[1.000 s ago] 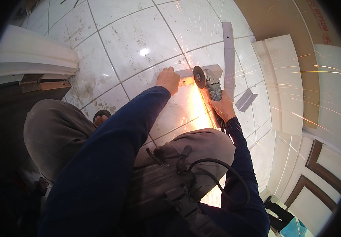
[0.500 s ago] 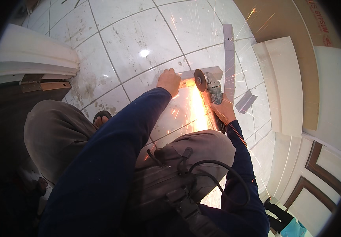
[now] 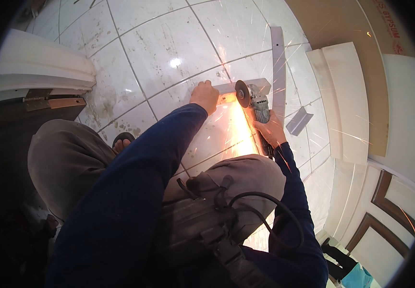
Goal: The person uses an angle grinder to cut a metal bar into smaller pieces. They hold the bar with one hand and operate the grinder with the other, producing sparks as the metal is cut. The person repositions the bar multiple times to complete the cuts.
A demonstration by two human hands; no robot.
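My right hand (image 3: 272, 129) is wrapped round the body of an angle grinder (image 3: 261, 109). The grinder's disc (image 3: 242, 93) meets a grey metal channel (image 3: 226, 88) lying on the floor. From the contact a bright fan of sparks (image 3: 240, 127) streams back toward my knees. My left hand (image 3: 204, 97) is closed over the left end of the channel and presses it down. The channel's right end (image 3: 263, 86) shows beyond the grinder's head. Glare hides the exact cut line.
A long metal strip (image 3: 278, 67) and a short angle piece (image 3: 299, 121) lie right of the grinder on white floor tiles (image 3: 169, 48). Boards (image 3: 332, 24) and pale panels (image 3: 347, 101) stand at the right. A white moulding (image 3: 39, 62) is at the left. A black cable (image 3: 270, 197) loops near my lap.
Both hands, the grinder and the channel hold nearly the same place. The spark pattern differs, and the whole view has shifted very slightly.
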